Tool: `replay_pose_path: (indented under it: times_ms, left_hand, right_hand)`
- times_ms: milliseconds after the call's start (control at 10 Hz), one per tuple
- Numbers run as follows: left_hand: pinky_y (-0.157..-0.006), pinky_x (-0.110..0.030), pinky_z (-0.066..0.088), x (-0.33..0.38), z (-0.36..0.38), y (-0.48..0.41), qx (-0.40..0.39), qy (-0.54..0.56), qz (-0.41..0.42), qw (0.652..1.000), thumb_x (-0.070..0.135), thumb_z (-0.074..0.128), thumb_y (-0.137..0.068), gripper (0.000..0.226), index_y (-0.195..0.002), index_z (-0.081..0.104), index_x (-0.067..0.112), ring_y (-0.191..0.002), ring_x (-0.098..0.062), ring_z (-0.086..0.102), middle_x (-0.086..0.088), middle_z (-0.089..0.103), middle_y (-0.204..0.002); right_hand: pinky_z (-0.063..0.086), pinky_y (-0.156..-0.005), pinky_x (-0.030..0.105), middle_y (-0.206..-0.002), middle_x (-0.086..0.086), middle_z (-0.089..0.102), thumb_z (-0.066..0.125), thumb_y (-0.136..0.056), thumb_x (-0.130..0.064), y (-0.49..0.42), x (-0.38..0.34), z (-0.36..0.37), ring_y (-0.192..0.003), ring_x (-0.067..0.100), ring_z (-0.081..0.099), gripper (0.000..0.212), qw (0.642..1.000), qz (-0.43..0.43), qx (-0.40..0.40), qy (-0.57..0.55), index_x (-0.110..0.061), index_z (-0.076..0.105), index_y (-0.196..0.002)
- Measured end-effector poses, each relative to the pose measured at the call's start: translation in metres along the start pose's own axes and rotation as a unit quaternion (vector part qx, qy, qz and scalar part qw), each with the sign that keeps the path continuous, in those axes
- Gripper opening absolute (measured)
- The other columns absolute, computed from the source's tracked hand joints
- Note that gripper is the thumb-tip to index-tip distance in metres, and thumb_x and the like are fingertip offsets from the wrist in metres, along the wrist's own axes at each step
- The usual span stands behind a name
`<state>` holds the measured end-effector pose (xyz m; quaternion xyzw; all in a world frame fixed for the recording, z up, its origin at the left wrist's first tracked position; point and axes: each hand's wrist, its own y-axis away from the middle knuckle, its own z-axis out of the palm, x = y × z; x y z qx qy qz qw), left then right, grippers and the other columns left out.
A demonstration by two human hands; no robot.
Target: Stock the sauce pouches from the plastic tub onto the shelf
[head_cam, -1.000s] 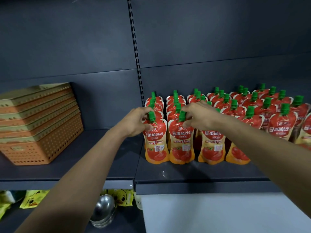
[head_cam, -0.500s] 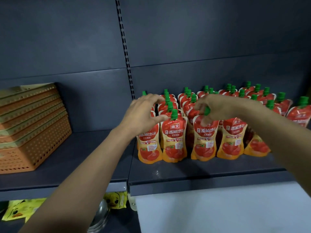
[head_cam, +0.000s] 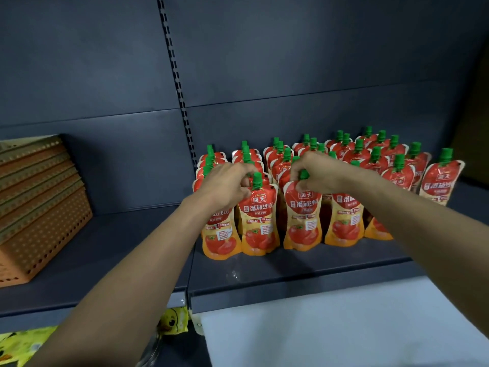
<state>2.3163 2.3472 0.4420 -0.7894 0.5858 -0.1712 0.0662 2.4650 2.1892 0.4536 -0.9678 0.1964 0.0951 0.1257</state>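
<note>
The left hand (head_cam: 225, 182) covers the top of the front-left pouch (head_cam: 221, 234), so its grip cannot be told. The right hand (head_cam: 321, 172), pinching the third pouch (head_cam: 303, 221), hides most of that cap. Far left of the hands, the basket stack (head_cam: 39, 207) is cut by the edge

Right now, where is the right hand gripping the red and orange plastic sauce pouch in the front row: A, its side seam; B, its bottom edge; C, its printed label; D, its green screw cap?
D: the right hand pinches the green screw cap at the top of the upright red and orange sauce pouch on the dark grey metal shelf.
</note>
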Motion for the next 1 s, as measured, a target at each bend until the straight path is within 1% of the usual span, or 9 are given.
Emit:
replay_pose_path:
  times_ms: [100, 300, 400, 500, 600, 700, 800, 900, 1000]
  left_hand:
    - [-0.085, -0.032, 0.053, 0.001, 0.0, 0.001, 0.001, 0.009, -0.002, 1.0, 0.012, 0.072, -0.087, 0.048, -0.132, 0.056, 0.02, -0.096, -0.016, 0.066, 0.001, 0.07, -0.105]
    - [-0.087, -0.035, 0.055, 0.001, 0.0, -0.001, -0.002, 0.024, -0.026, 0.999, 0.012, 0.073, -0.085, 0.049, -0.131, 0.058, 0.022, -0.096, -0.014, 0.068, 0.002, 0.073, -0.105]
    - [-0.089, -0.038, 0.055, 0.001, 0.0, -0.001, -0.002, 0.023, -0.038, 0.999, 0.012, 0.073, -0.085, 0.045, -0.127, 0.06, 0.023, -0.096, -0.013, 0.068, 0.004, 0.073, -0.101]
    - [-0.093, -0.042, 0.053, 0.005, 0.0, 0.001, -0.001, 0.011, -0.052, 0.999, 0.015, 0.074, -0.085, 0.051, -0.131, 0.056, 0.026, -0.103, -0.017, 0.064, 0.003, 0.069, -0.107]
    - [-0.103, -0.043, 0.046, 0.017, -0.001, 0.005, 0.009, 0.004, -0.068, 0.998, 0.027, 0.074, -0.085, 0.064, -0.141, 0.044, 0.029, -0.124, -0.023, 0.054, -0.001, 0.059, -0.134]
    - [-0.115, -0.041, 0.029, 0.039, 0.001, 0.014, 0.041, -0.053, -0.056, 0.996, 0.043, 0.069, -0.086, 0.075, -0.149, 0.032, 0.029, -0.14, -0.024, 0.036, -0.002, 0.041, -0.152]
    - [-0.12, -0.039, 0.015, 0.064, 0.011, 0.031, 0.098, -0.049, -0.026, 0.994, 0.053, 0.06, -0.088, 0.074, -0.151, 0.029, 0.028, -0.147, -0.018, 0.022, 0.002, 0.032, -0.157]
    - [-0.118, -0.035, 0.019, 0.093, 0.031, 0.059, 0.158, 0.0, -0.017, 0.987, 0.06, 0.05, -0.09, 0.066, -0.147, 0.036, 0.031, -0.142, -0.011, 0.027, 0.009, 0.039, -0.152]
    - [-0.101, -0.024, 0.035, 0.122, 0.065, 0.103, 0.17, 0.14, -0.061, 0.973, 0.069, 0.042, -0.086, 0.053, -0.131, 0.052, 0.043, -0.114, 0.009, 0.042, 0.03, 0.051, -0.124]
  right_hand:
    - [0.044, -0.063, 0.021, -0.084, -0.006, 0.062, 0.07, -0.084, -0.01, 0.001, -0.001, 0.002, -0.078, 0.007, 0.058, 0.005, 1.0, -0.008, 0.011, 0.004, -0.012, 0.066, -0.082]
    - [0.048, -0.072, 0.028, -0.089, 0.0, 0.064, 0.069, -0.084, -0.007, 0.003, 0.001, 0.001, -0.086, 0.015, 0.06, 0.003, 1.0, -0.02, 0.014, -0.009, -0.006, 0.067, -0.086]
    - [0.044, -0.067, 0.023, -0.083, -0.011, 0.057, 0.069, -0.085, -0.007, 0.004, 0.003, 0.0, -0.085, 0.011, 0.056, 0.004, 1.0, -0.02, 0.01, -0.019, -0.005, 0.067, -0.089]
    - [0.045, -0.075, 0.027, -0.094, -0.01, 0.056, 0.07, -0.086, -0.014, 0.007, 0.003, -0.001, -0.098, 0.015, 0.057, 0.012, 1.0, -0.018, 0.02, -0.016, -0.011, 0.066, -0.097]
    - [0.048, -0.093, 0.035, -0.133, 0.002, 0.056, 0.068, -0.088, -0.023, 0.015, 0.004, -0.004, -0.123, 0.024, 0.052, 0.04, 1.0, -0.009, 0.022, 0.014, -0.016, 0.058, -0.125]
    - [0.04, -0.107, 0.041, -0.149, 0.003, 0.043, 0.066, -0.089, -0.029, 0.027, 0.007, -0.006, -0.136, 0.024, 0.04, 0.059, 0.998, -0.027, 0.037, 0.036, -0.02, 0.043, -0.143]
    - [0.026, -0.113, 0.045, -0.155, -0.001, 0.032, 0.061, -0.091, -0.037, 0.051, 0.01, -0.009, -0.143, 0.022, 0.026, 0.064, 0.996, -0.034, 0.056, 0.064, -0.027, 0.034, -0.148]
    - [0.021, -0.115, 0.046, -0.158, -0.003, 0.027, 0.057, -0.093, -0.042, 0.084, 0.013, -0.012, -0.145, 0.02, 0.023, 0.062, 0.995, -0.034, 0.075, 0.049, -0.031, 0.032, -0.148]
    - [0.037, -0.107, 0.041, -0.15, -0.008, 0.04, 0.055, -0.093, -0.045, 0.121, 0.018, -0.014, -0.137, 0.016, 0.038, 0.052, 0.992, -0.028, 0.121, 0.009, -0.032, 0.042, -0.142]
